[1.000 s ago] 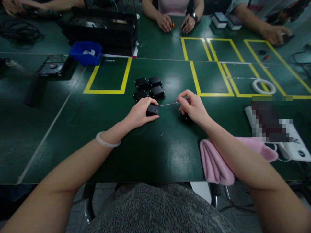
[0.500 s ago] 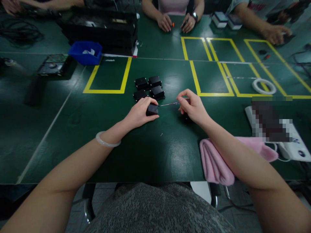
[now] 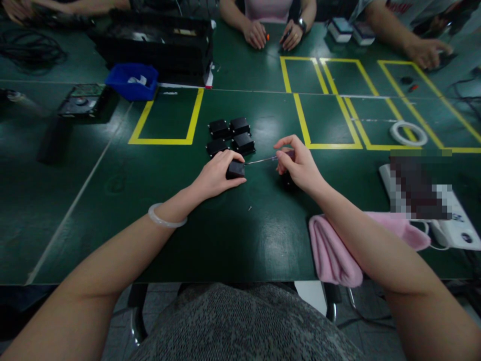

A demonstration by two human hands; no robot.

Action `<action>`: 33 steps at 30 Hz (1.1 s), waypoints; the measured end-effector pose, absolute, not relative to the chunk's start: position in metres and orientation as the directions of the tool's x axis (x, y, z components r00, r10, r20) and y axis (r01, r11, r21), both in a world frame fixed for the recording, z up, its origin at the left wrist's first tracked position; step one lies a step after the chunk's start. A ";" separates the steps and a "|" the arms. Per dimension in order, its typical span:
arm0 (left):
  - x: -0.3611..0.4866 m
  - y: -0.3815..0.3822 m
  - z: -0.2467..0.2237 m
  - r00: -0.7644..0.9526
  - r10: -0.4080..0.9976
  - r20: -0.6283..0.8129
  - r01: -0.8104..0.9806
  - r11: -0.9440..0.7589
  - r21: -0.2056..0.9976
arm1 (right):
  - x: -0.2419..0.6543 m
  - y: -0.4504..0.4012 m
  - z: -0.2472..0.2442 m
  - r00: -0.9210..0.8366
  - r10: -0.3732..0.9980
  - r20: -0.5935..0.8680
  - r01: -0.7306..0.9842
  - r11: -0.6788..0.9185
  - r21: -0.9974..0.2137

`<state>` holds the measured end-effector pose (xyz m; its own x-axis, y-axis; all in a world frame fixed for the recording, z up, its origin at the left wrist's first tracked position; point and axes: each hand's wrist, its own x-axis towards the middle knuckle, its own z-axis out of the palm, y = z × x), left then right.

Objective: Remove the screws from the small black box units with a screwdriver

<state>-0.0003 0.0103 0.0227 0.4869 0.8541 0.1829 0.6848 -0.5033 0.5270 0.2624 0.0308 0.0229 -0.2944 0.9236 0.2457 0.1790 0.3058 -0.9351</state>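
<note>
My left hand (image 3: 220, 173) is closed around a small black box (image 3: 235, 170) on the green table. In my right hand (image 3: 295, 163) is a screwdriver (image 3: 260, 161), its thin shaft lying nearly level and its tip at the box's right side. The right index finger is lifted off the handle, which the hand mostly hides. Just beyond my left hand sit several similar black boxes (image 3: 243, 143) in a cluster. A dark object (image 3: 287, 181) shows partly beneath my right hand. One small screw (image 3: 250, 208) lies on the table nearer to me.
A pink cloth (image 3: 332, 250) lies under my right forearm, beside a white power strip (image 3: 460, 220). Farther off are a tape roll (image 3: 408, 134), a blue bin (image 3: 133, 81) and a large black case (image 3: 158, 47). Across the table, other people's hands (image 3: 255, 35) rest or hold things.
My right index finger and thumb have shifted slightly on the screwdriver handle, showing more of it. My left hand and the black box stay where they were.
</note>
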 end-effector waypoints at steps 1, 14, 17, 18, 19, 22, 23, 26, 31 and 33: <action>0.000 0.010 0.023 0.487 0.854 0.182 0.686 -0.503 0.526 | 0.262 0.031 0.023 -0.289 0.923 0.254 0.174 0.312 -0.934; 0.000 0.010 0.023 0.486 0.854 0.184 0.688 -0.504 0.523 | 0.263 0.032 0.022 -0.303 0.920 0.249 0.188 0.314 -0.930; 0.001 0.010 0.024 0.485 0.857 0.177 0.689 -0.499 0.525 | 0.263 0.032 0.023 -0.305 0.918 0.254 0.182 0.318 -0.931; 0.001 0.010 0.024 0.485 0.856 0.179 0.688 -0.500 0.526 | 0.262 0.032 0.023 -0.305 0.919 0.250 0.178 0.313 -0.933; 0.001 0.010 0.024 0.486 0.855 0.181 0.686 -0.502 0.526 | 0.262 0.032 0.023 -0.305 0.921 0.244 0.176 0.306 -0.936; 0.001 0.010 0.025 0.486 0.855 0.179 0.686 -0.501 0.527 | 0.262 0.031 0.024 -0.303 0.926 0.224 0.199 0.291 -0.936; 0.001 0.010 0.025 0.484 0.857 0.176 0.688 -0.497 0.528 | 0.262 0.031 0.024 -0.302 0.927 0.222 0.204 0.290 -0.935; 0.001 0.010 0.024 0.484 0.857 0.174 0.688 -0.496 0.529 | 0.262 0.031 0.023 -0.293 0.925 0.241 0.186 0.302 -0.935; 0.000 0.010 0.022 0.488 0.852 0.189 0.681 -0.507 0.528 | 0.263 0.032 0.023 -0.295 0.925 0.241 0.188 0.303 -0.934; 0.000 0.010 0.022 0.490 0.851 0.190 0.679 -0.509 0.529 | 0.263 0.032 0.024 -0.302 0.929 0.216 0.210 0.285 -0.935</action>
